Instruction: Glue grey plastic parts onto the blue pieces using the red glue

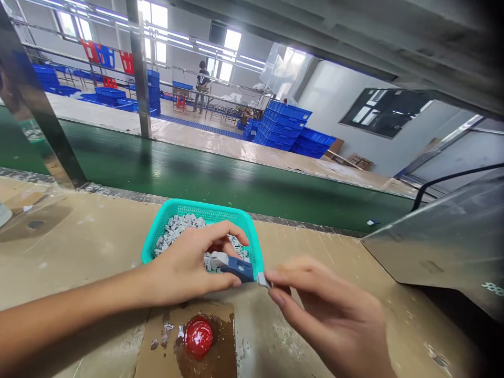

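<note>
My left hand [192,262] is closed round a dark blue part [241,268] with a pale grey end, over the front of a turquoise basket [258,252]. Many small grey pieces [179,227] lie in the basket. To the right, my right hand [331,310] pinches a small grey piece [263,280] between thumb and forefinger, close to the blue part's right end. Whether the two touch is hard to tell. A wet, shiny red round object [198,337] sits on a brown board [226,362] below my left hand.
Beyond the worktable [98,236] runs a green belt [189,173], with a small white and blue item [372,222] on it. A metal post [138,79] stands at its far side. A sheet-metal housing [444,247] bounds the right. Far back, a person [202,86] stands near blue crates [281,126].
</note>
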### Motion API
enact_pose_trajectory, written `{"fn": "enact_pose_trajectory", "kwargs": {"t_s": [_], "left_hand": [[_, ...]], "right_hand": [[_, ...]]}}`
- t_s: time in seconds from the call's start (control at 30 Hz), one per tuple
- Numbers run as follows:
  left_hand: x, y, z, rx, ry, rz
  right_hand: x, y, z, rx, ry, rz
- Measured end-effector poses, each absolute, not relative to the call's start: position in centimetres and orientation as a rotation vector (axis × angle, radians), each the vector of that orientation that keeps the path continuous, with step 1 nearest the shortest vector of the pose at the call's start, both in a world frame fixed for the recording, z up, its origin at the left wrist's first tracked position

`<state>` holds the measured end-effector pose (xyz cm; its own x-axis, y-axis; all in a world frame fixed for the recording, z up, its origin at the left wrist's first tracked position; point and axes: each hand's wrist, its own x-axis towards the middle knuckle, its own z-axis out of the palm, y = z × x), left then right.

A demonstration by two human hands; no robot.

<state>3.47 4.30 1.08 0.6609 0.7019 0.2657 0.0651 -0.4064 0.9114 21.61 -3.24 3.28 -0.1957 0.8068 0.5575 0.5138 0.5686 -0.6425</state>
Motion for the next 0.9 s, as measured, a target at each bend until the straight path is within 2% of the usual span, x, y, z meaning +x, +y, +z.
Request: {"fn": "enact_pose_trajectory", "kwargs": {"t_s": [0.5, 0.73, 0.9], "left_hand": [[3.4, 4.4, 1.2, 1.895, 0.647, 0.749], [3.3, 4.2, 1.2, 1.758, 0.624, 0.846], [3.2, 3.9, 2.0, 1.544, 0.566, 0.905]], "right_hand": [[20.8, -1.3, 0.6, -1.107, -1.685, 0.591], [20.9, -1.4, 0.2, -1.004, -1.850, 0.456], [20.3, -2.3, 0.6, -0.936, -1.959, 0.192]]}}
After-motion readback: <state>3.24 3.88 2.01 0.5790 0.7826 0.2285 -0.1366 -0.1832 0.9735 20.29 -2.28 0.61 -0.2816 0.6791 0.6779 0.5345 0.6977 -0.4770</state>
